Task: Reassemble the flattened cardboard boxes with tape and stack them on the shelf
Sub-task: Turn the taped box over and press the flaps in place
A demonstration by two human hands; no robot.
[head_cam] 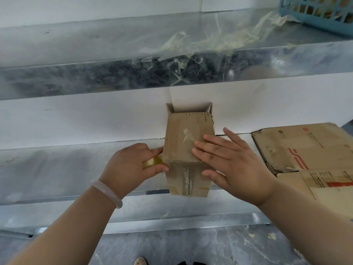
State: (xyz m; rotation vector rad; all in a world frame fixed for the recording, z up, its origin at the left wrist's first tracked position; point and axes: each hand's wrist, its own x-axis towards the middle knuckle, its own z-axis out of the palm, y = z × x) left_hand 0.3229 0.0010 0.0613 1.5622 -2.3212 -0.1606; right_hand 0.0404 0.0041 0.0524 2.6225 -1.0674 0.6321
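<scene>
Taping is the step in hand, as I judge it from the head view, the only view supplied. The box (183, 138) lies on the shelf (57, 169) with its near end at the front edge. My left hand (131, 165) grips the tape (152, 162), fingers and thumb curled round the roll, and holds it against the box's near left corner. My right hand (235, 165) lies flat on the box top, fingers straight and grasping nothing, thumb against the near end face; it appears to press the box down. The near end face shows a centre seam between two closed flaps, with patches of tape over it; whether the seam is fully sealed I cannot tell. Next move, in my judgement: draw the tape from the left corner across the near end while the right hand braces the box, then smooth the strip down. The far end will likely need closing afterwards. Orientation: the box's long axis runs away from me, from the shelf's front edge toward the wall (76, 115). Its open end points at the wall, flaps splayed at or against it; its closed end points at me. A flat box (305, 150) lies on the same shelf to the right, near the right hand, not yet assembled.
</scene>
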